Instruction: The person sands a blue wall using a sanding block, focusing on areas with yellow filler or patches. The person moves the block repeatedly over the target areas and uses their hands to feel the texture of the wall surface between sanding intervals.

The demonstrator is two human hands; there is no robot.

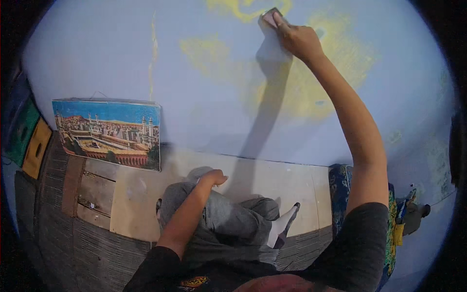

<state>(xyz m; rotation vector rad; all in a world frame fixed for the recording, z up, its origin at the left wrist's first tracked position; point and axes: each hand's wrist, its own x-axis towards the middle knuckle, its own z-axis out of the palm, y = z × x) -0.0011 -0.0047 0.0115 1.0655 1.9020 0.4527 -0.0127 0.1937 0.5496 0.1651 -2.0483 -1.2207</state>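
Observation:
High on the pale blue wall [204, 92], my right hand [302, 43] grips a small sanding block [270, 18] with a pinkish-grey face and dark edges. Its thumb lies along the block, which is at the wall's surface beside yellow patches [311, 92]. Those patches spread below and around the hand, with a yellow streak above the block. My left hand [214, 177] rests over my bent knee in grey trousers, its fingers curled in and nothing visible in them. The shadow of my right arm falls down the wall.
A framed picture [109, 134] of a city leans on the wall at left. Beige boards [204, 158] lie along the wall's foot, beside dark ribbed matting [107, 248]. Patterned cloth [340, 194] lies at right. Green and yellow objects [36, 151] stand at far left.

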